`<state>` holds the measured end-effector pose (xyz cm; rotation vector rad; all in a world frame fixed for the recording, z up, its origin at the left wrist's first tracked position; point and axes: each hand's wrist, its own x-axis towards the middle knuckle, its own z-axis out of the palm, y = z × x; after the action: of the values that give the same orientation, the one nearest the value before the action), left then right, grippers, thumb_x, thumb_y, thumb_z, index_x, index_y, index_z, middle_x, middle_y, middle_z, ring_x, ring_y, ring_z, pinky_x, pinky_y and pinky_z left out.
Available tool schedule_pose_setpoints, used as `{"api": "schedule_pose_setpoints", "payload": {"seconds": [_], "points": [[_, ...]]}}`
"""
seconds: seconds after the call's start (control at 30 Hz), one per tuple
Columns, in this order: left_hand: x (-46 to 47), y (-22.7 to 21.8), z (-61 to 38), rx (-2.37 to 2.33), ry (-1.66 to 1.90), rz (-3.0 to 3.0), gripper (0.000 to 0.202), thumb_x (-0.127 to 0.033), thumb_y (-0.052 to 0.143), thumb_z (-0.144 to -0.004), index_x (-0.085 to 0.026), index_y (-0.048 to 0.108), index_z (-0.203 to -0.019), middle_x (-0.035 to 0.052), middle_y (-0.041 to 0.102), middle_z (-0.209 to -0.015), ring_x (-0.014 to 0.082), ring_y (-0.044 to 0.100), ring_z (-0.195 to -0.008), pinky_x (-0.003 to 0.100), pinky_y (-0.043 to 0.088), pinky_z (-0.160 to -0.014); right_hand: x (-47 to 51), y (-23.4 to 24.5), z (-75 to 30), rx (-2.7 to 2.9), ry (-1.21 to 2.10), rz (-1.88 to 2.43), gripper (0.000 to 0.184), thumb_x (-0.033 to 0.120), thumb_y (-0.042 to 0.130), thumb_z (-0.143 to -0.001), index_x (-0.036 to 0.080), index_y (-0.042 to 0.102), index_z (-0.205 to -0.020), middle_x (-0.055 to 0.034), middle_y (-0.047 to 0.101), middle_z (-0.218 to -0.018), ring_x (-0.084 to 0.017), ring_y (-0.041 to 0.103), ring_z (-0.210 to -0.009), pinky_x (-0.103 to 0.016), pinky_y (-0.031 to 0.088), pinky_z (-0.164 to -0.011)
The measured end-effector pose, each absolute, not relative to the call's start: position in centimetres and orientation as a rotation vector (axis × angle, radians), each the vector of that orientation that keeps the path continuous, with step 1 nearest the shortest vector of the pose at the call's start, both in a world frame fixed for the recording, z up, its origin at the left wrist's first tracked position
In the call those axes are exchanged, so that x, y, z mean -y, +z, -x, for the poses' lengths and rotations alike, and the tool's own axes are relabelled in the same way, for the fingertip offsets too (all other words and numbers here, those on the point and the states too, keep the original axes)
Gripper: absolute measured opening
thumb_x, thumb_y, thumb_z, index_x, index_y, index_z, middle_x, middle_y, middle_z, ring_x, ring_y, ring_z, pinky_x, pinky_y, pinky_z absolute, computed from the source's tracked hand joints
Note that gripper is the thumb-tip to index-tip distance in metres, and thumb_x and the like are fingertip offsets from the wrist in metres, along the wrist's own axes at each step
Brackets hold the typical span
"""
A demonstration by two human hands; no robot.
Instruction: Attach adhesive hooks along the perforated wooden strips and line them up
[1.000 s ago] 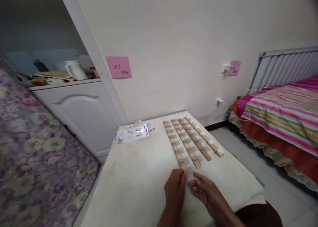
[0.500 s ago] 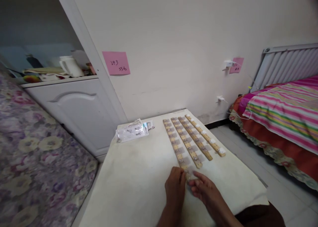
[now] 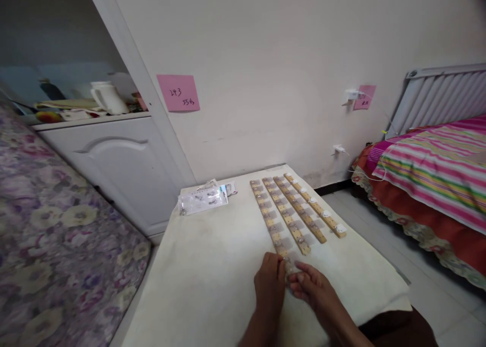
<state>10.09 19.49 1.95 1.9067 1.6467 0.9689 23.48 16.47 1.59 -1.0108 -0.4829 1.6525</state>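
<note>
Several wooden strips lie side by side on a white-covered table [image 3: 212, 256]. Small clear tags and metal bits sit along the leftmost strip [image 3: 268, 215], while the rightmost strip [image 3: 318, 208] bears white tags. At the near end of the leftmost strip, my left hand [image 3: 269, 278] is closed, its fingertips pressed together by a small pale, see-through piece [image 3: 289, 267]. My right hand [image 3: 309, 284] faces it from the right, thumb and fingers pinched at that same piece. Fingers cover much of the piece, so its exact kind is unclear.
Clear plastic packets [image 3: 203, 199] with small metal parts lie at the table's back left. A floral curtain [image 3: 56, 235] hangs left, before a white cabinet [image 3: 114, 170]. A bed [image 3: 429, 170] stands on the right; plugs [image 3: 339, 149] sit in the wall behind.
Both hands stay at the near end of the leftmost strip. My right fingers have closed in slightly on the small piece. The view has shifted a little.
</note>
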Motion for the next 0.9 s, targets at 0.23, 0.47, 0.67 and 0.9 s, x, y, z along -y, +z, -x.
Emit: {"api": "schedule_pose_setpoints", "payload": {"seconds": [0.23, 0.47, 0.67, 0.9], "points": [[-19.3, 1.7, -10.0, -1.667, 1.0, -1.795, 0.014, -0.024, 0.045, -0.084, -0.021, 0.057, -0.092, 0.0001, 0.066, -0.083, 0.0153, 0.062, -0.074, 0.026, 0.045, -0.068, -16.6, 2.1, -23.3, 0.482, 1.701, 1.089, 0.046, 0.033, 0.081, -0.062, 0.013, 0.058, -0.097, -0.006, 0.072, -0.07, -0.013, 0.065, -0.054, -0.023, 0.048, -0.053], [-18.8, 2.2, -9.9, -1.599, 1.064, -1.653, 0.018, -0.023, 0.045, -0.084, -0.021, 0.058, -0.095, 0.0007, 0.069, -0.081, 0.0161, 0.066, -0.073, 0.028, 0.048, -0.069, -16.6, 1.9, -22.9, 0.47, 1.597, 1.113, 0.045, 0.036, 0.083, -0.057, 0.015, 0.063, -0.091, -0.005, 0.072, -0.08, -0.014, 0.067, -0.059, -0.021, 0.047, -0.051], [-18.8, 1.9, -9.6, -1.478, 1.158, -1.63, 0.018, -0.021, 0.042, -0.085, -0.019, 0.057, -0.095, 0.0051, 0.068, -0.088, 0.0182, 0.067, -0.082, 0.031, 0.051, -0.075, -16.8, 2.0, -22.5, 0.486, 1.55, 1.149, 0.043, 0.036, 0.083, -0.057, 0.015, 0.065, -0.09, -0.0049, 0.072, -0.084, -0.016, 0.068, -0.061, -0.023, 0.048, -0.05], [-19.0, 2.0, -9.4, -1.433, 1.226, -1.564, 0.018, -0.019, 0.043, -0.084, -0.019, 0.056, -0.096, 0.0046, 0.067, -0.089, 0.0174, 0.065, -0.081, 0.03, 0.051, -0.073, -17.1, 2.2, -21.9, 0.361, 1.606, 1.007, 0.041, 0.033, 0.086, -0.055, 0.014, 0.062, -0.083, -0.0049, 0.073, -0.075, -0.017, 0.07, -0.071, -0.029, 0.054, -0.071]]}}
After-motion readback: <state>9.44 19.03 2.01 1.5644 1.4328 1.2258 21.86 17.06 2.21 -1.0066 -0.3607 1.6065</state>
